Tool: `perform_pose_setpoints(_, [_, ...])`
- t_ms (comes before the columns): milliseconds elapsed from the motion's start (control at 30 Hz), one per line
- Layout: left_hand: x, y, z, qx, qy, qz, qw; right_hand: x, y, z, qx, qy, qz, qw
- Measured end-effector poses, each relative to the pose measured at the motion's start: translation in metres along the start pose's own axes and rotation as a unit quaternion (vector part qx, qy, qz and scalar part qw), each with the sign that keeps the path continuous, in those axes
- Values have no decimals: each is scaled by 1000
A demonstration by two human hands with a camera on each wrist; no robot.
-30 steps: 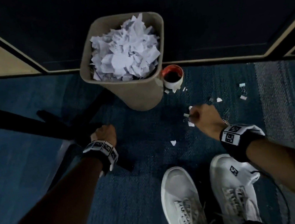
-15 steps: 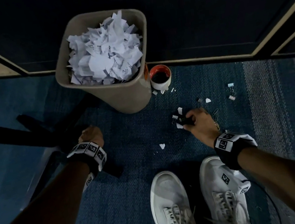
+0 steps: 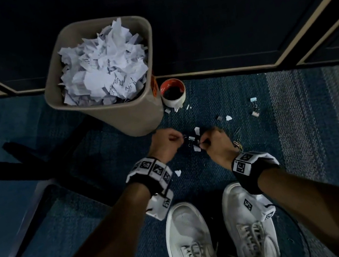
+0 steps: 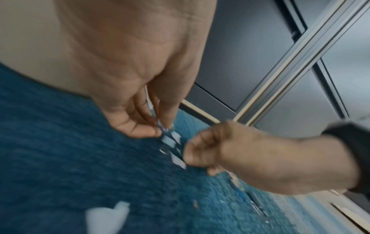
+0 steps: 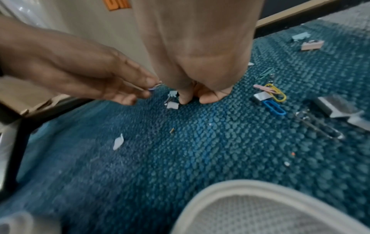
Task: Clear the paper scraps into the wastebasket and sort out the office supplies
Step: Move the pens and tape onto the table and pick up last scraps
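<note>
Reaching across from the chair leg at the frame's left, where it sat a second ago, the left hand (image 3: 166, 145) now meets the right hand (image 3: 216, 143) at the centre of the head view, just below the wastebasket (image 3: 121, 116). Both work the same small cluster on the carpet (image 3: 237, 94). The left hand's thumb and forefinger pinch something thin and purplish, probably a paper clip (image 5: 155, 86), though blur leaves that unsure. The right hand is curled with its fingertips (image 5: 185, 99) pressed down onto the carpet, touching a small binder clip (image 5: 172, 95) and white scraps (image 4: 176, 152); whether it actually grips any of them cannot be told.

The wastebasket, in the upper left of the head view, is heaped with torn paper, so the bulk of the clearing looks done. What remains is fine litter: one scrap (image 3: 178, 173) lies between the wrists, a few more sit by the tape roll (image 3: 172, 93) just right of the wastebasket, and another (image 3: 228, 117) lies further right. Supplies are still loose: coloured clips (image 5: 274, 93) just right of the right hand, two binder clips (image 3: 254, 106) well apart toward the right of the frame.

Bringing in the second hand suggests a shift to two-handed separating, clips from scraps. The likely risk is dropping clips into the wastebasket along with the paper.
</note>
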State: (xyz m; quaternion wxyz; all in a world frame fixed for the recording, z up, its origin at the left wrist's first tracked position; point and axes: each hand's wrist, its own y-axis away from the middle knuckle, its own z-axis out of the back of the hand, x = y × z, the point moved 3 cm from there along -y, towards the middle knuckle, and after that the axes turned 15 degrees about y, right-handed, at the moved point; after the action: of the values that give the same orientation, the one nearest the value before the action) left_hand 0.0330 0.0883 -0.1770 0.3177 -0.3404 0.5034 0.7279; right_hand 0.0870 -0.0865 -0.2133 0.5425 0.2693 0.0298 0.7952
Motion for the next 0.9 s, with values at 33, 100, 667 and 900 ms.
perform_pose_setpoints(33, [-4, -2, -9, 3, 4, -15, 1000, -1, 0, 0, 0, -14, -5, 1000])
perform_pose_setpoints(100, [-8, -4, -23, -5, -4, -36, 999, -4, 1, 4, 3, -57, -25, 998])
perform_pose_setpoints(667, [5, -23, -50, -17, -162, -62, 985, -75, -29, 51, -113, -140, -138, 974])
perform_pose_setpoints(900, [2, -24, -50, -7, -129, -102, 986, -64, -41, 57, -114, -84, -70, 987])
